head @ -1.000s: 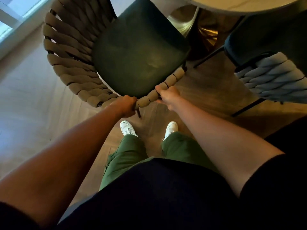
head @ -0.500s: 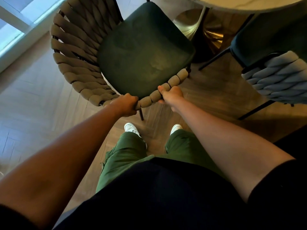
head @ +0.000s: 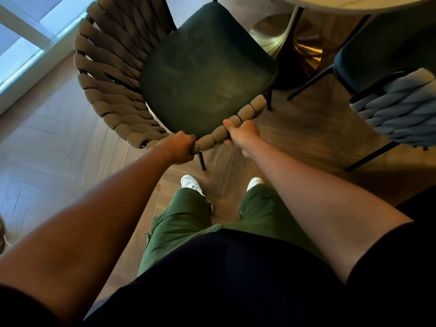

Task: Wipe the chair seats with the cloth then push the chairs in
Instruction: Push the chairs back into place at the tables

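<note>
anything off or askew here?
Only the green chair: it sits angled, still short of the table, while the blue chair is tucked under. Both hands, left hand and right hand, grip its woven rim. No cloth visible.

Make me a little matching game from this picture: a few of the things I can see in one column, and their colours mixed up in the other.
Things:
1. chair seat
2. woven chair back
3. shoes
4. table base

Colours:
A. white
B. shiny gold
C. dark green
D. tan-brown

Pairs: 1-C, 2-D, 3-A, 4-B.

Both hands, the left hand and the right hand, grip the rim of the woven chair back.
</note>
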Motion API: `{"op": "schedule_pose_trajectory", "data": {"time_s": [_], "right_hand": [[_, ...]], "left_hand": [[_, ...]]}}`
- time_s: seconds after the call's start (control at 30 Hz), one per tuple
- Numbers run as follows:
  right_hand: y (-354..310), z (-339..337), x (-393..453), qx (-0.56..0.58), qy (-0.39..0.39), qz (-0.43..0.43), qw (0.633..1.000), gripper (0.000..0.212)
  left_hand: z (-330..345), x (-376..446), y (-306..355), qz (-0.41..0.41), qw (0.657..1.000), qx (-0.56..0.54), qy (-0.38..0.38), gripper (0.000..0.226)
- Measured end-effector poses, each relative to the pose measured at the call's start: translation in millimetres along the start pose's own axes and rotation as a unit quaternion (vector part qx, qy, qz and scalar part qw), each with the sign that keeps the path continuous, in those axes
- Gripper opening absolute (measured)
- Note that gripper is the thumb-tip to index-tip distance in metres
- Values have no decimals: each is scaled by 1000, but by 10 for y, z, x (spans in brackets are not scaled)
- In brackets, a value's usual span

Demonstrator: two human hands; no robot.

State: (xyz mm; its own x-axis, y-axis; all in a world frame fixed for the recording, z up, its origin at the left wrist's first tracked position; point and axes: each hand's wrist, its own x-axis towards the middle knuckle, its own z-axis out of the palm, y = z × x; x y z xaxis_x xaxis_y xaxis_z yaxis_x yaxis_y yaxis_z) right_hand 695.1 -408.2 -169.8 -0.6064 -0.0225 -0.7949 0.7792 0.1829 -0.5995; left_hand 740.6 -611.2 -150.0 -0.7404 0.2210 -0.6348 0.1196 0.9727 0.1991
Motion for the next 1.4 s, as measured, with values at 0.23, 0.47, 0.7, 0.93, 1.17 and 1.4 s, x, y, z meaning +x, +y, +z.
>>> {"op": "schedule_pose_trajectory", "data": {"time_s": [0.23,0.47,0.7,0.93,1.17,1.4], "right_hand": [[10,-97,-52,-58,-28,5,998,44],[-160,-557,-354,-416,-95,-73,902,55],[-503,-1364,-736,-572,-46,-147,806,59],[-563,-1868,-848,-588,-31,-188,786,68],[-321,-1978,-1123,-556,32,-120,822,70],[34,-2395,-1349,-503,98,-50,857,71]], "left_hand": [[97,-78,24,-30,1000,-2,6,31],[-291,-187,299,-54,998,24,-10,39],[-855,-138,976,-17,993,78,88,52],[-1053,34,1532,84,987,74,117,47],[-996,304,1827,153,978,122,79,54],[-945,561,2406,229,956,174,61,55]]}}
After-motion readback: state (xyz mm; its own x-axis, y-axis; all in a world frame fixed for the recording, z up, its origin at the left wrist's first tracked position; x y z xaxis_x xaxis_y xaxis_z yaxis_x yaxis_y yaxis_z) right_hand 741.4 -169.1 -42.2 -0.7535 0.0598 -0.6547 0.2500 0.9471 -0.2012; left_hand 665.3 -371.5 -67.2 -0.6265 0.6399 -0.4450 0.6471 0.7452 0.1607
